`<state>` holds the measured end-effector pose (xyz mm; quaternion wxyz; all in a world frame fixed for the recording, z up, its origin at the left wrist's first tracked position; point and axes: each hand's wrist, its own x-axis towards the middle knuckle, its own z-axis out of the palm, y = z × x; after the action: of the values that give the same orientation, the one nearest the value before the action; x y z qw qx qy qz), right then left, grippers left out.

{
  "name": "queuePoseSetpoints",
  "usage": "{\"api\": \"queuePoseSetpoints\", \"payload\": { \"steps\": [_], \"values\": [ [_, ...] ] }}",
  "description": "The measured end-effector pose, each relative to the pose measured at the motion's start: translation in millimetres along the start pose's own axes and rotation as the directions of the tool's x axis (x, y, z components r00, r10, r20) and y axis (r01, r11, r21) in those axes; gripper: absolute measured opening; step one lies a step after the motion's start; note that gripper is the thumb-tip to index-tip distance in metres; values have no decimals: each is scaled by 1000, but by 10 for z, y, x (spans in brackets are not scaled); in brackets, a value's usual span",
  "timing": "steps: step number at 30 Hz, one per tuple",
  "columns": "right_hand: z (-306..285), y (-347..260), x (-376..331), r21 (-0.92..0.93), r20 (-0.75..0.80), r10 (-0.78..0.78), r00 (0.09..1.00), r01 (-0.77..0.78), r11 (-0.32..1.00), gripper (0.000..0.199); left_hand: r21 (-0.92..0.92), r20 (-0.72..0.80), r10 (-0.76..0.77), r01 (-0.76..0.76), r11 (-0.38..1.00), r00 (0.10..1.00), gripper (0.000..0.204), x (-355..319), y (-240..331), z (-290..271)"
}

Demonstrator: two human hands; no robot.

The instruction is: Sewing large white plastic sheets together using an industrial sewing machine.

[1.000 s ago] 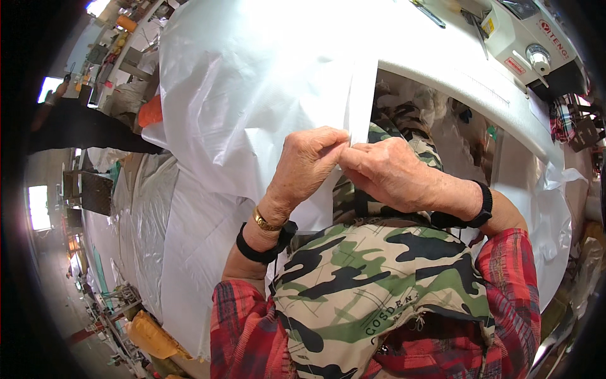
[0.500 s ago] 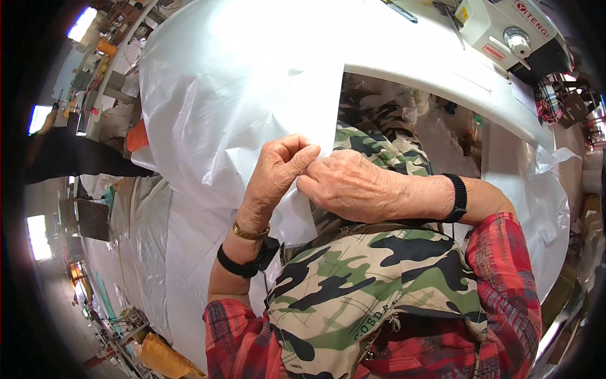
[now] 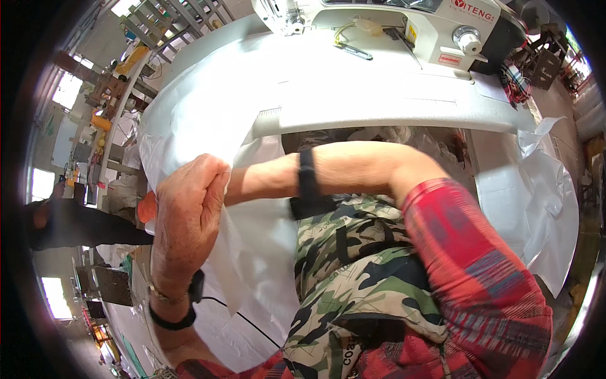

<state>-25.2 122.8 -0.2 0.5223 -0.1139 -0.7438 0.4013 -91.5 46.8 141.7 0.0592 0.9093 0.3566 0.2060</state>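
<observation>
Because the white plastic sheet (image 3: 255, 237) left of centre in the frame looks light, limp and slippery, we judge it best pinched at its edge, where our left hand (image 3: 192, 215) closes on it, our mostly hidden right hand (image 3: 235, 185) being unreadable.

"What's worn?"
"Red plaid sleeves (image 3: 483, 271), a camouflage apron (image 3: 369, 287) with dark lettering."
"And the wrists?"
"Black bands (image 3: 307, 172) on both, plus a thin metal bracelet (image 3: 166, 296) on the left."
</observation>
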Motion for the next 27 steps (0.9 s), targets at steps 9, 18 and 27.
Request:
{"api": "queuePoseSetpoints", "payload": {
  "steps": [9,18,27],
  "values": [
    [76,265,-947,-362,371,325,870,-187,913,20,154,314,105,-159,975,944,6,-448,-117,896],
    [-1565,-586,-759,-731,341,658,671,-251,635,15,92,2,-63,63,994,998,8,-783,-26,1520],
    [-1428,-147,-28,-635,336,513,790,-212,743,21,161,-41,-105,110,981,994,5,-793,96,1610]
  ]
}}
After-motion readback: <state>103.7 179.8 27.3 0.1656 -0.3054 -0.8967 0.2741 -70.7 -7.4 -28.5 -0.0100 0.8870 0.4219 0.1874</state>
